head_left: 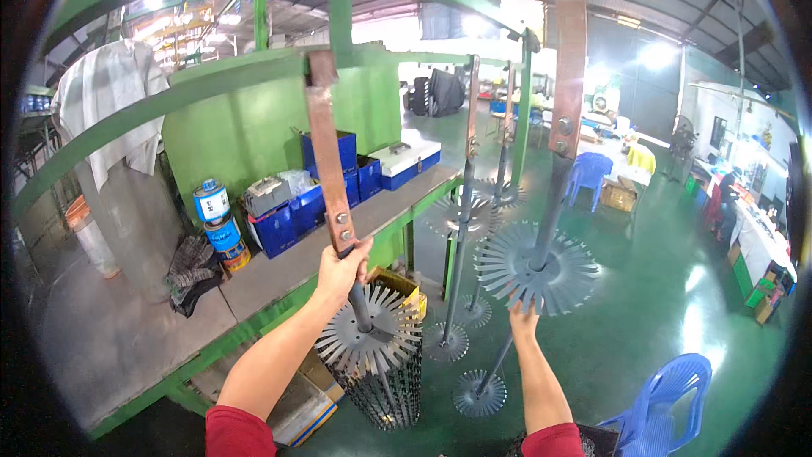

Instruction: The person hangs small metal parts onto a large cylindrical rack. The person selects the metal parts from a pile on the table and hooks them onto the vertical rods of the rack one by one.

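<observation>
My left hand is wrapped round the upper end of a hanging rack, where a flat copper bar is bolted to a grey rod. Its bent top rests at the green rail. Just below that hand is a slotted metal disc, with rows of small dark pieces hanging beneath it. My right hand is closed at the rod of a second rack, right under its slotted disc; the disc partly hides the fingers. This rack has a copper bar on top and a smaller disc at its foot.
Two more racks hang farther back. Along the left runs a green-framed bench with blue boxes, stacked cans and a dark cloth. A blue plastic chair stands at the lower right.
</observation>
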Tool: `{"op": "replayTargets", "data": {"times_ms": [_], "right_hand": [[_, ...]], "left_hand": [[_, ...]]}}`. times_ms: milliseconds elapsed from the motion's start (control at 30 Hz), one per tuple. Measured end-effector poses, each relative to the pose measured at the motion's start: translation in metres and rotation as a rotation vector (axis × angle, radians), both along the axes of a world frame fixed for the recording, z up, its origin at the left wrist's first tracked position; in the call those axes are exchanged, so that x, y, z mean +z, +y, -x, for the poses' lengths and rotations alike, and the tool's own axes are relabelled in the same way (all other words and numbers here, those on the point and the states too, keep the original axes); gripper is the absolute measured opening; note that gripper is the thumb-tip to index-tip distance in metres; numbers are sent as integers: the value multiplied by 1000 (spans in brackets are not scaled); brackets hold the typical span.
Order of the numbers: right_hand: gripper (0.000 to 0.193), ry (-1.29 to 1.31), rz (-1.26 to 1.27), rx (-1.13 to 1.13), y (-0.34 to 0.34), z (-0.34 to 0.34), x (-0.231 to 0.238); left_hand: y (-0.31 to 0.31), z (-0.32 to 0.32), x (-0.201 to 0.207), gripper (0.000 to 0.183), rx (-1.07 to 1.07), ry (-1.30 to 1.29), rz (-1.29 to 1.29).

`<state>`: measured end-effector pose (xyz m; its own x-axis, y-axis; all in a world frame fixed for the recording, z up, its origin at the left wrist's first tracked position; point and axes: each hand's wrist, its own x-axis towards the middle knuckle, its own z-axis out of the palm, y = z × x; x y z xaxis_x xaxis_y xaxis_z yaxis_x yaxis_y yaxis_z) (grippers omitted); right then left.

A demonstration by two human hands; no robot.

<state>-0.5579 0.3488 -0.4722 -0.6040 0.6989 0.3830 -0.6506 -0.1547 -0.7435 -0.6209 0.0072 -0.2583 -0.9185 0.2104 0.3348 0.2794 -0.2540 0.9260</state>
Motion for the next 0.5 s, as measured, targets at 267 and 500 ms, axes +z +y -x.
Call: {"op": "replayTargets", "data": {"times_ms": [267,500], "right_hand": [[32,-363,-992,-582,-38,21,-70],[17,-516,-483,34,-98,46,-50]], "left_hand": [[-55,-56,1,28,236,-44,1],[-107,-101,2,22,329,-61,43]]}}
